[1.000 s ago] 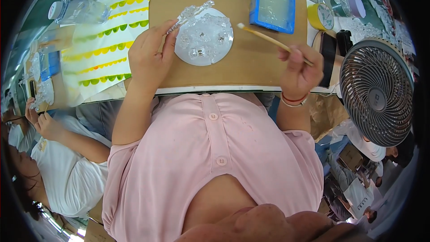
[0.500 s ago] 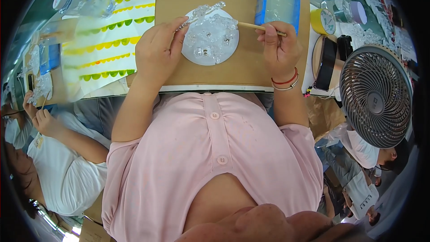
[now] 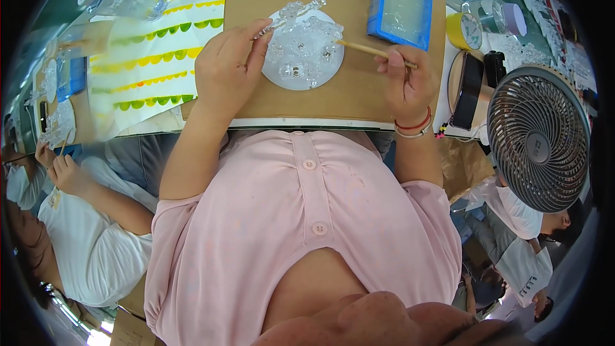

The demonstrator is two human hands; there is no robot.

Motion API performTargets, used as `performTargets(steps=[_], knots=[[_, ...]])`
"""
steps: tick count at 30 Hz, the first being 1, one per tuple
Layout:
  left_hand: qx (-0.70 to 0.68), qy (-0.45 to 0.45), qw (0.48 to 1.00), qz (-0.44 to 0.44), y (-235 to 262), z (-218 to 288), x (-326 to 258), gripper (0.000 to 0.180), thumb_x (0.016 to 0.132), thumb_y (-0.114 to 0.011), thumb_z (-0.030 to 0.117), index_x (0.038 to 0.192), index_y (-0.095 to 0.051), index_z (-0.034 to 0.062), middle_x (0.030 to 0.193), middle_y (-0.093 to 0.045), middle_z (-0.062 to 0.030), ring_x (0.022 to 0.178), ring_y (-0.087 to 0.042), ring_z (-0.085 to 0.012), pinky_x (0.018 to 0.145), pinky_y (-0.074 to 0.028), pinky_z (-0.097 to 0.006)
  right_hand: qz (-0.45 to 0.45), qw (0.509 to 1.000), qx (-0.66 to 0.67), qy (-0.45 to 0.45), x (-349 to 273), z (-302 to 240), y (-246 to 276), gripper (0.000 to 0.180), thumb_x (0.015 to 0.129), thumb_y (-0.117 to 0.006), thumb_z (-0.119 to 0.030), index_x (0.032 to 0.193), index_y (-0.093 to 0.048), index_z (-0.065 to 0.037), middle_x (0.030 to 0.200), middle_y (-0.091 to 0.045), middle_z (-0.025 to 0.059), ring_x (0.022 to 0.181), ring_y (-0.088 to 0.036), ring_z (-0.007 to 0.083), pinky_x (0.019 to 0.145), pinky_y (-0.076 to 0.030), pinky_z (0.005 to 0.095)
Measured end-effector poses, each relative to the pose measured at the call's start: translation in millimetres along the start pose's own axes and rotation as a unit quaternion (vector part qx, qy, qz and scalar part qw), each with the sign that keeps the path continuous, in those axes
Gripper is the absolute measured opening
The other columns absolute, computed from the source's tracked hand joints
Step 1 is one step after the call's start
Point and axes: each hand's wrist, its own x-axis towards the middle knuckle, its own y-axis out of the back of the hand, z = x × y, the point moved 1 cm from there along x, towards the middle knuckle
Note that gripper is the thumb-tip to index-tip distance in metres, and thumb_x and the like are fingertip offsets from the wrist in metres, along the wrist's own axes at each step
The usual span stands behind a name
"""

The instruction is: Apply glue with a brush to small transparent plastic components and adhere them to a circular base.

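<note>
A white round disc (image 3: 282,79) lies on the brown cardboard with several small clear plastic pieces heaped on it. My left hand (image 3: 230,67) pinches the near end of a clear, knobbly branch-like piece (image 3: 296,10) between thumb and fingers, over the disc's upper left part. From the right, my right hand (image 3: 409,80) grips a thin wooden stick (image 3: 365,49) near its back end. The stick's tip meets or hovers by the clear pieces at the disc's right edge; contact is too small to tell.
Behind my right hand stands a blue-edged tray (image 3: 400,39). Further right are a yellow tape roll (image 3: 463,32), a capped bottle (image 3: 490,18), a phone (image 3: 471,83) and a fan (image 3: 537,144). A patterned sheet (image 3: 170,45) and another bottle (image 3: 131,1) lie left, beyond a co-worker's hands (image 3: 65,170).
My right hand has moved slightly nearer to me, and the stick now slants more, its tip a little lower on the pieces. My left hand keeps its pinch.
</note>
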Motion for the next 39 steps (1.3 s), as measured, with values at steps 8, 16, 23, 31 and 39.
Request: performTargets(steps=[8,16,23,31,39], knots=[[0.002,-0.001,1.000,0.011,-0.6,-0.9,-1.1,0.018,0.076,-0.073,0.007,0.094,-0.069,0.0078,0.076,-0.067,-0.0062,0.064,-0.061,-0.0207,0.057,-0.049,-0.030,0.011,0.999,-0.015,0.042,-11.4,-13.3,3.0,0.008,0.093,-0.054,-0.005,0.089,-0.053,0.001,0.071,-0.063,0.0097,0.057,-0.059,0.0128,0.052,-0.047,0.0229],[0.008,0.025,1.000,-0.015,1.2,2.6,-1.7,0.020,0.078,-0.073,0.005,0.098,-0.069,0.0063,0.085,-0.069,-0.0087,0.072,-0.067,-0.0189,0.064,-0.051,-0.027,-0.024,0.996,0.054,0.068,-19.2,-30.7,-2.2,0.008,0.082,-0.060,0.004,0.085,-0.055,-0.001,0.070,-0.060,0.0112,0.055,-0.057,0.0261,0.050,-0.045,0.0318],[0.011,0.020,1.000,-0.005,0.6,0.8,-2.4,0.021,0.077,-0.073,0.005,0.098,-0.069,0.0056,0.086,-0.070,-0.0086,0.074,-0.068,-0.0179,0.064,-0.051,-0.026,-0.036,0.994,0.043,0.090,-23.7,-35.7,-5.4,0.007,0.084,-0.059,0.001,0.088,-0.054,-0.001,0.072,-0.061,0.0125,0.057,-0.058,0.0259,0.053,-0.047,0.0323],[0.021,-0.013,0.998,0.049,-6.7,6.2,0.3,0.020,0.073,-0.075,0.006,0.092,-0.069,0.0074,0.074,-0.066,-0.0064,0.061,-0.062,-0.0198,0.054,-0.049,-0.028,0.025,0.999,0.006,0.036,-28.7,-15.1,-0.7,0.004,0.091,-0.054,-0.001,0.088,-0.053,0.001,0.069,-0.061,0.0115,0.057,-0.060,0.0197,0.053,-0.047,0.0283],[-0.056,0.023,0.997,-0.039,8.3,1.0,17.3,0.032,0.077,-0.075,0.014,0.106,-0.065,0.0077,0.085,-0.066,-0.0065,0.073,-0.063,-0.0222,0.065,-0.050,-0.032,0.022,0.998,-0.017,0.060,-25.9,-29.4,-1.2,0.010,0.080,-0.062,0.003,0.086,-0.055,-0.002,0.072,-0.061,0.0119,0.057,-0.059,0.0264,0.051,-0.047,0.0317]])
